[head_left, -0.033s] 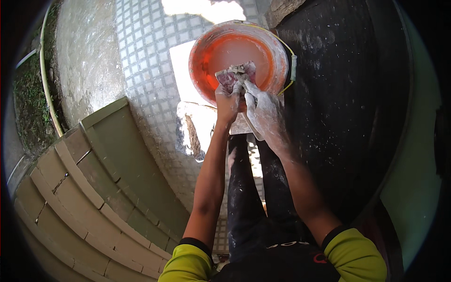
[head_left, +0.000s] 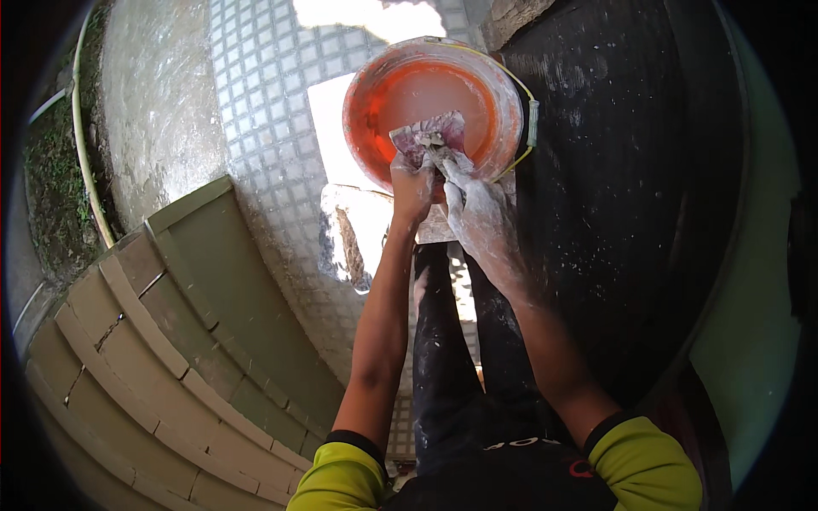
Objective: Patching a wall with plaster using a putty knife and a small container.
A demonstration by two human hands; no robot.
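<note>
My left hand (head_left: 412, 189), smeared with white paste, is closed on the lower left of a flat, pinkish-white, paste-coated piece (head_left: 452, 126); its exact kind is unclear. It is held tilted over an orange bucket (head_left: 362, 128) with cloudy, pale liquid (head_left: 430, 95) inside. Grey-white lumps of paste (head_left: 433, 139) sit on the piece's middle. Thickly coated in white, my right hand (head_left: 481, 209) has its fingers closed at the piece's lower right, against the paste. What those fingers grip is mostly hidden.
The bucket's wire handle with a pale grip (head_left: 532, 123) hangs on its right. Beneath the bucket lies a white board (head_left: 328, 128), with a splattered block (head_left: 345, 230) nearer me. A dark, white-speckled surface (head_left: 613, 170) is on the right. Stacked blocks (head_left: 162, 341) stand left on patterned paving (head_left: 264, 102).
My right hand has turned and shifted slightly; the pale handle that stuck out below it is now out of sight. The left hand and bucket stay in place.
</note>
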